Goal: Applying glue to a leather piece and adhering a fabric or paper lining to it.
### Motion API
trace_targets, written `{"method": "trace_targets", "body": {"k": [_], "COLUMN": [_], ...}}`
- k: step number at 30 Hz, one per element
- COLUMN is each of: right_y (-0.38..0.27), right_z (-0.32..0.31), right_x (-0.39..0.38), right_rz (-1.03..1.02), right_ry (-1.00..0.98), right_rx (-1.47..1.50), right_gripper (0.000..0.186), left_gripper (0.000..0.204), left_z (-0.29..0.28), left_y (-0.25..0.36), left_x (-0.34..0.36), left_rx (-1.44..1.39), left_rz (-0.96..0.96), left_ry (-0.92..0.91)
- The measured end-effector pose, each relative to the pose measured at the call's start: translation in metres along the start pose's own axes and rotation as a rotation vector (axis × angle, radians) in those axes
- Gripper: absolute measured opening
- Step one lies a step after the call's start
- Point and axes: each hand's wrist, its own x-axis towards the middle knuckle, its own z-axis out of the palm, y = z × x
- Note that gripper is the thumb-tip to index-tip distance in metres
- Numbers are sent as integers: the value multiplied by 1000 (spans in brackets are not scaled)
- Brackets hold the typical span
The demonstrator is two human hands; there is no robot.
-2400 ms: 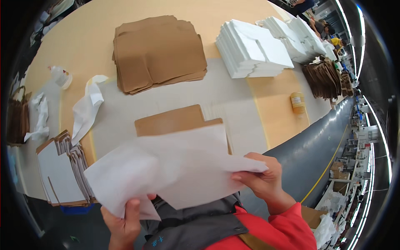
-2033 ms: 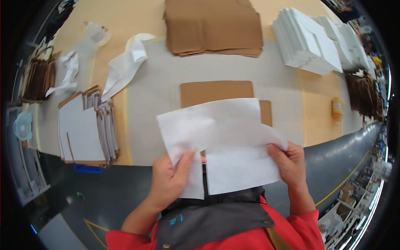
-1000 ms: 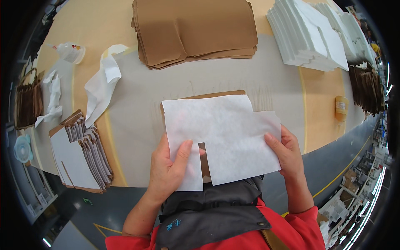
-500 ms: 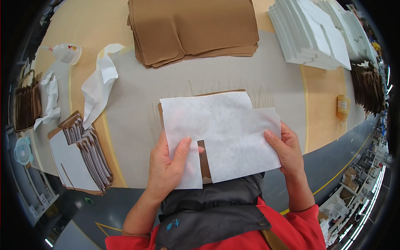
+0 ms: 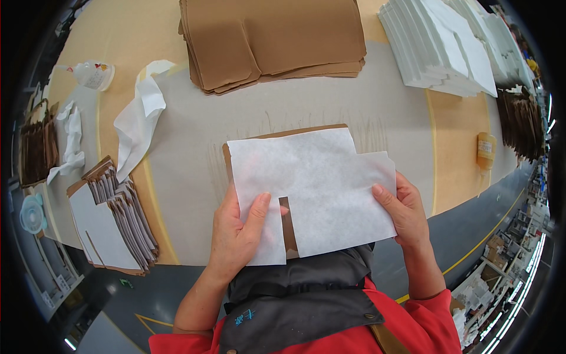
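Observation:
A white fabric-like sheet [image 5: 318, 171] lies over a brown piece [image 5: 227, 154] of nearly the same shape, whose edge shows along the top and left. A narrow slot in the white sheet, near its lower left, bares the brown beneath. My left hand [image 5: 236, 227] grips the left side of both layers, thumb on top; a fingertip shows at the slot. My right hand [image 5: 405, 206] pinches the stepped right end, thumb on the white face, the other fingers mostly hidden beneath. The pair is held at the table's near edge, in front of my dark apron [image 5: 295, 295].
A stack of brown sheets [image 5: 306, 41] lies at the far middle, white sheets [image 5: 436, 44] at the far right. Layered white-and-brown pieces [image 5: 106, 230] sit at left, near crumpled white paper [image 5: 141, 121] and a squeeze bottle [image 5: 95, 75]. A yellowish bottle [image 5: 486, 152] lies right.
The two layers, with both hands on them, have shifted very slightly. Both grips stay the same, and nothing else has visibly moved.

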Motion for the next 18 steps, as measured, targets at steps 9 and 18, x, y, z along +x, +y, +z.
{"method": "trace_targets", "body": {"k": [9, 18], "right_y": [1, 4], "right_z": [2, 2], "right_x": [-2, -2], "right_rz": [0, -2], "right_ry": [-6, -1], "right_rx": [24, 27], "right_gripper": [42, 44], "left_gripper": [32, 32], "left_z": [0, 0], "left_y": [-3, -4], "left_x": [-1, -1], "left_rx": [-19, -13], "left_rz": [-27, -46], "left_ry": [-8, -10]}}
